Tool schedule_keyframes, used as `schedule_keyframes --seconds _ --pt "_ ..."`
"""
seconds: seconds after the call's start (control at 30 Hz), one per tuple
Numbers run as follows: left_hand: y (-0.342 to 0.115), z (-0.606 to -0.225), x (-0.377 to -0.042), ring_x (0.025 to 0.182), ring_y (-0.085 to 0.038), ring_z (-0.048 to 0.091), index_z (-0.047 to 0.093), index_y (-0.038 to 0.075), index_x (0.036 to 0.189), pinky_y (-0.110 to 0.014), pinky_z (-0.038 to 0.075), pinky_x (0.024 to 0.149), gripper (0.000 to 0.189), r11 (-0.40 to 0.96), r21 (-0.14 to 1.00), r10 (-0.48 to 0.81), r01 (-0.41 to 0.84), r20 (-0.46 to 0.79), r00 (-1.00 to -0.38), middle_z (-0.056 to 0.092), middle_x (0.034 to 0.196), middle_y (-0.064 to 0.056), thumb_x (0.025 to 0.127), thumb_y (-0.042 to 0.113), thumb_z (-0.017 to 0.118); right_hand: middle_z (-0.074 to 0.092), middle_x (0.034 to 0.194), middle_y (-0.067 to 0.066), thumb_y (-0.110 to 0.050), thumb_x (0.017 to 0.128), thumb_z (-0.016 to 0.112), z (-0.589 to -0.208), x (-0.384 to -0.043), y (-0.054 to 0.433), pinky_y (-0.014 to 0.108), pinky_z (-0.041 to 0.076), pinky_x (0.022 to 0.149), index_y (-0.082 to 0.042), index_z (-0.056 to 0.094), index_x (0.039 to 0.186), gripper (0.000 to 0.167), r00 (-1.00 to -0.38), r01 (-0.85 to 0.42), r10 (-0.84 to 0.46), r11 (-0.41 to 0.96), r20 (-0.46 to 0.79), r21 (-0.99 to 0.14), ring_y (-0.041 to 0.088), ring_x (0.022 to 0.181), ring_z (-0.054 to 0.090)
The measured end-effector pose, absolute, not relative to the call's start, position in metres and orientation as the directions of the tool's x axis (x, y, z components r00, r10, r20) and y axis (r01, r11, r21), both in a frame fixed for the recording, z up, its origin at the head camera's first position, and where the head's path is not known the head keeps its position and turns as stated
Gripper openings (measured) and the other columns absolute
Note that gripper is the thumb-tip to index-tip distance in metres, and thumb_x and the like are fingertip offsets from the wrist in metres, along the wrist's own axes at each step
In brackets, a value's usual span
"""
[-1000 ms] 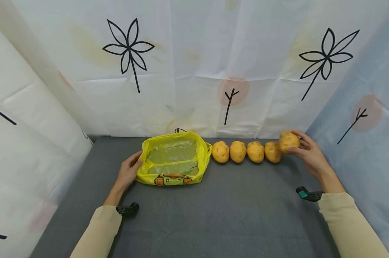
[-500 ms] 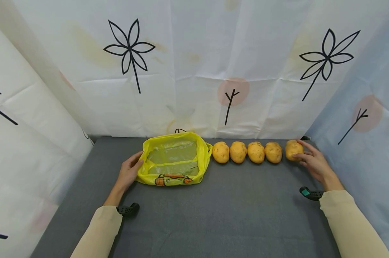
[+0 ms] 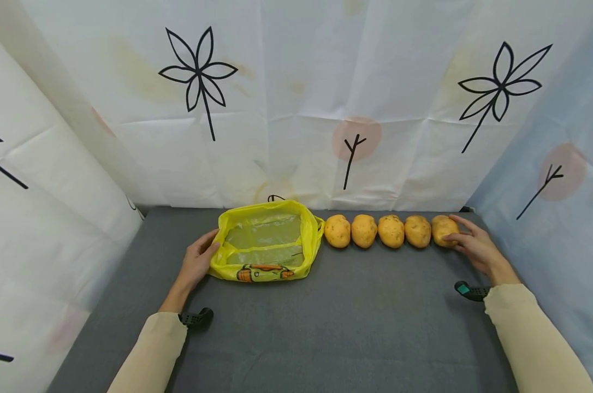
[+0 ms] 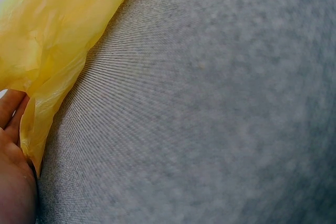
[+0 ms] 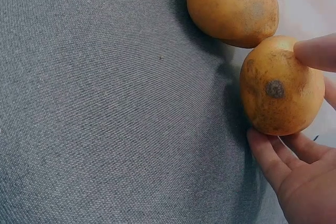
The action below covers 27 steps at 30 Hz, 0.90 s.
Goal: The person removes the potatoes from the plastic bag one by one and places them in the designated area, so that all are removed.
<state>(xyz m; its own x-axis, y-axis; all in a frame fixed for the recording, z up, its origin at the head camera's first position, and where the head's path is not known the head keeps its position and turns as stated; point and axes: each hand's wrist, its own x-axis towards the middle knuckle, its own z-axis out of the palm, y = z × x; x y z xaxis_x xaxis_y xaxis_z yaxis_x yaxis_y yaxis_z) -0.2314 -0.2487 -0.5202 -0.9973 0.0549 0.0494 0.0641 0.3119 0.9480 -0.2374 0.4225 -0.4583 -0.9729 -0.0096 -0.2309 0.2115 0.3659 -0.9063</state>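
A yellow plastic bag (image 3: pixel 303 240) with a carrot-like print stands with its mouth open at the left of the grey table. At its left rim, my left hand (image 3: pixel 198 259) holds the bag's edge; in the left wrist view its fingers reach behind the yellow film (image 4: pixel 58 40). My right hand (image 3: pixel 480 250) grips the rightmost potato (image 3: pixel 443 230), seen closely in the right wrist view with a dark spot on its skin. Several more potatoes (image 3: pixel 391 231) form a row between that potato and the bag. The gripped potato touches its neighbour (image 5: pixel 233 6).
Behind the row rises a white curtain (image 3: pixel 296 147) with printed plants, right along the table's back edge. More curtain panels close off the left and right sides. Grey cloth (image 3: pixel 336 322) covers the table in front of the bag and potatoes.
My right hand has lowered the last potato to the table at the row's right end, then shifted it slightly left against its neighbour. The left hand and bag stay put.
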Motion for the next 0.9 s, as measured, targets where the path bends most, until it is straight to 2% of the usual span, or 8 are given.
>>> schedule_keyframes --seconds 0.07,0.13,0.27,0.37,0.63,0.77,0.83,0.9 --pt "-0.2491 -0.5205 -0.2314 0.144 -0.031 0.038 0.041 0.011 0.157 -0.051 0.032 0.114 0.050 0.315 0.947 0.055 0.067 0.052 -0.997 0.040 0.158 -0.015 0.109 0.025 0.050 0.007 0.162 0.033 -0.025 0.107 0.054 -0.4579 -0.2372 0.4228 0.033 0.045 0.099 -0.021 0.007 0.165 0.075 -0.971 0.218 -0.009 0.374 -0.238 -0.902 -0.006 0.103 0.050" --pt "-0.2494 -0.5205 -0.2312 0.144 -0.031 0.038 0.041 0.011 0.157 -0.051 0.032 0.114 0.051 0.318 0.946 0.056 0.070 0.055 -0.997 0.040 0.158 -0.015 0.109 0.026 0.050 0.007 0.162 0.033 -0.026 0.108 0.054 -0.4578 -0.2369 0.4228 0.042 0.042 0.106 -0.020 0.006 0.165 0.075 -0.968 0.227 -0.010 0.377 -0.249 -0.898 -0.001 0.108 0.049" --pt "-0.2491 -0.5192 -0.2303 0.144 -0.032 0.037 0.041 0.011 0.156 -0.052 0.031 0.114 0.051 0.318 0.945 0.057 0.073 0.058 -0.997 0.040 0.158 -0.015 0.109 0.027 0.051 0.006 0.163 0.033 -0.027 0.108 0.051 -0.4580 -0.2370 0.4223 0.062 0.028 0.112 -0.019 0.003 0.165 0.075 -0.965 0.239 -0.013 0.375 -0.263 -0.896 0.028 0.130 0.042" --pt "-0.2487 -0.5193 -0.2304 0.144 -0.032 0.037 0.041 0.011 0.156 -0.052 0.031 0.115 0.051 0.319 0.945 0.059 0.075 0.060 -0.996 0.040 0.158 -0.016 0.109 0.027 0.051 0.004 0.163 0.032 -0.028 0.109 0.051 -0.4581 -0.2371 0.4218 0.064 0.026 0.113 -0.019 0.002 0.165 0.075 -0.964 0.242 -0.013 0.368 -0.265 -0.898 0.041 0.140 0.028" --pt "-0.2479 -0.5208 -0.2312 0.144 -0.032 0.037 0.041 0.011 0.157 -0.052 0.032 0.114 0.051 0.317 0.945 0.065 0.078 0.060 -0.996 0.040 0.158 -0.016 0.109 0.027 0.051 -0.001 0.163 0.033 -0.031 0.108 0.053 -0.4581 -0.2365 0.4230 0.065 0.026 0.112 -0.018 0.000 0.165 0.078 -0.964 0.246 -0.011 0.350 -0.267 -0.904 0.049 0.145 0.017" --pt "-0.2482 -0.5209 -0.2318 0.142 -0.031 0.040 0.042 0.011 0.156 -0.038 0.037 0.111 0.050 0.318 0.944 0.059 0.085 0.069 -0.996 0.042 0.156 -0.015 0.109 0.027 0.051 -0.003 0.164 0.032 -0.035 0.107 0.054 -0.4571 -0.2360 0.4219 0.062 0.030 0.111 -0.017 0.000 0.165 0.081 -0.962 0.261 0.014 0.358 -0.274 -0.897 0.050 0.146 0.017" --pt "-0.2482 -0.5204 -0.2316 0.138 -0.030 0.044 0.045 0.010 0.154 -0.027 0.041 0.105 0.049 0.307 0.947 0.047 0.100 0.090 -0.995 0.045 0.154 -0.016 0.108 0.025 0.053 -0.001 0.163 0.034 -0.038 0.106 0.055 -0.4559 -0.2354 0.4210 0.060 0.033 0.111 -0.016 0.001 0.165 0.083 -0.963 0.262 0.037 0.377 -0.269 -0.888 0.051 0.146 0.018" --pt "-0.2481 -0.5203 -0.2311 0.131 -0.022 0.050 0.048 0.009 0.152 -0.017 0.043 0.097 0.048 0.291 0.949 0.022 0.118 0.117 -0.993 0.049 0.150 -0.017 0.107 0.023 0.056 0.003 0.161 0.037 -0.040 0.105 0.056 -0.4533 -0.2341 0.4190 0.059 0.036 0.108 -0.012 0.003 0.165 0.085 -0.968 0.245 0.062 0.420 -0.242 -0.874 0.053 0.144 0.021"
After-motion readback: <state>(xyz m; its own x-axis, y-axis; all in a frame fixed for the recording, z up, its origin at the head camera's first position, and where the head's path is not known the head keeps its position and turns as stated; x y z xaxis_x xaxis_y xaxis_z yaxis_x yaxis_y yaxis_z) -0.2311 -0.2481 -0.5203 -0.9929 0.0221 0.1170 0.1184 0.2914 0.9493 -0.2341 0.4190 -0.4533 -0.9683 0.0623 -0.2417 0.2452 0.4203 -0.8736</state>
